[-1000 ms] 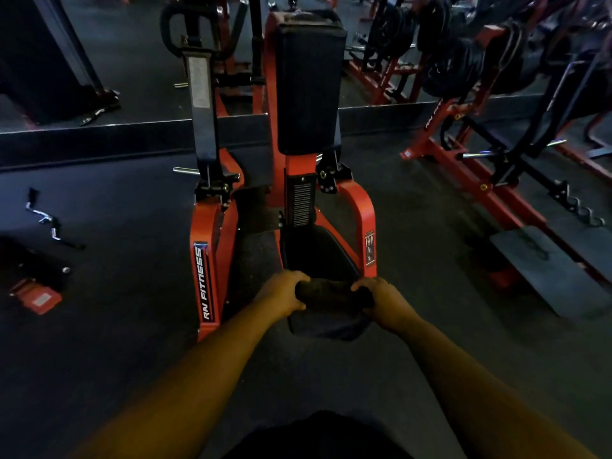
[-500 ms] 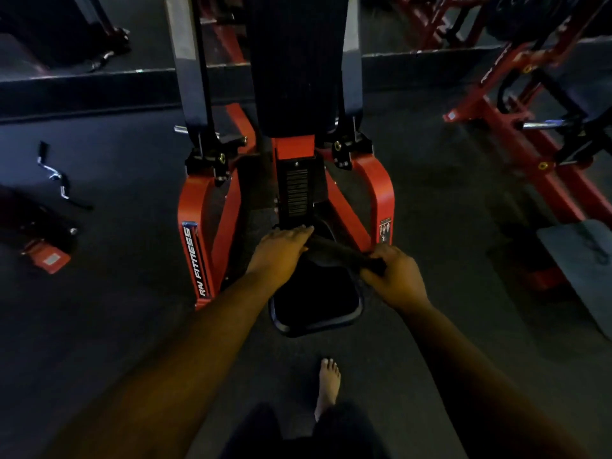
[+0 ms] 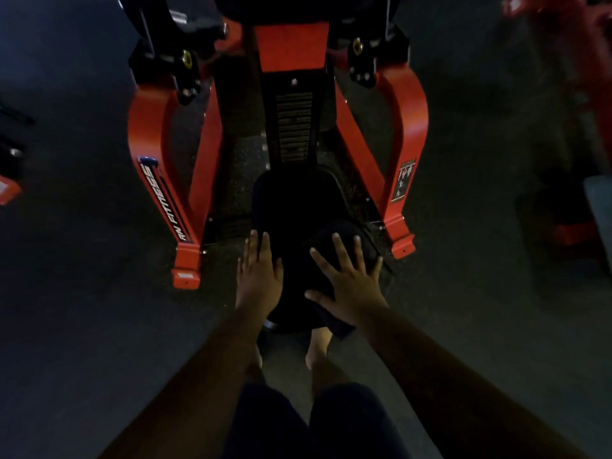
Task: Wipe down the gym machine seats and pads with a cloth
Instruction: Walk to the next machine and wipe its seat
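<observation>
Your fingers (image 3: 344, 250) are lying flat: right hand (image 3: 347, 279) pressing the cloth (image 3: 328, 236), left hand (image 3: 258, 276) bracing the seat (image 3: 291, 200). Pressing unevenly, the cloth is likely bunching and missing edges.

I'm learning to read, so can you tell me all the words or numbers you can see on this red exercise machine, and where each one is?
"RN FITNESS": on the long sticker running down the left red frame leg.
Instruction placard on the right red frame leg: small figures and text, too small and blurred to read.
Ridged black plate on the centre post: any marks cannot be read.
No other text shows.
</observation>
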Demonstrator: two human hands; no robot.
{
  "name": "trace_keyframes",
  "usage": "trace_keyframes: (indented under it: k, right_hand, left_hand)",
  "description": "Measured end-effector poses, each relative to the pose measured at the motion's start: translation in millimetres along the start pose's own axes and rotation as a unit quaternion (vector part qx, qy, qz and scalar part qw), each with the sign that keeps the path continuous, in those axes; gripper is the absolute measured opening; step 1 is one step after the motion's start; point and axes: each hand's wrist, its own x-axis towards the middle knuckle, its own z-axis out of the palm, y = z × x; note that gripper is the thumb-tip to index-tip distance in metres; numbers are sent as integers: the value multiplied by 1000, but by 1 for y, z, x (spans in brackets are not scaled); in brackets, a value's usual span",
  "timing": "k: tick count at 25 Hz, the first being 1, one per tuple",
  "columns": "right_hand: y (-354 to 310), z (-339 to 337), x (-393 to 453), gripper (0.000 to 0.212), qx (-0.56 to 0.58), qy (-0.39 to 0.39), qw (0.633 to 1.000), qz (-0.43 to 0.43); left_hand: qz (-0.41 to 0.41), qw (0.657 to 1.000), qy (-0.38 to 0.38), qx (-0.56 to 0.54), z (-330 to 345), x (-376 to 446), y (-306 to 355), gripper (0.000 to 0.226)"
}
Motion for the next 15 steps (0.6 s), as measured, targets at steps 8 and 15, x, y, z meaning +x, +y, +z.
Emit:
trace_keyframes:
  k: [8, 15]
  right_hand:
    - [-5, 27, 3, 77, 91, 55, 960, 258]
    - [11, -24, 167, 77, 118, 79, 976, 162]
  left_hand:
    - [8, 999, 24, 35, 19, 9, -4, 66]
    - [11, 997, 28, 67, 25, 10, -7, 67]
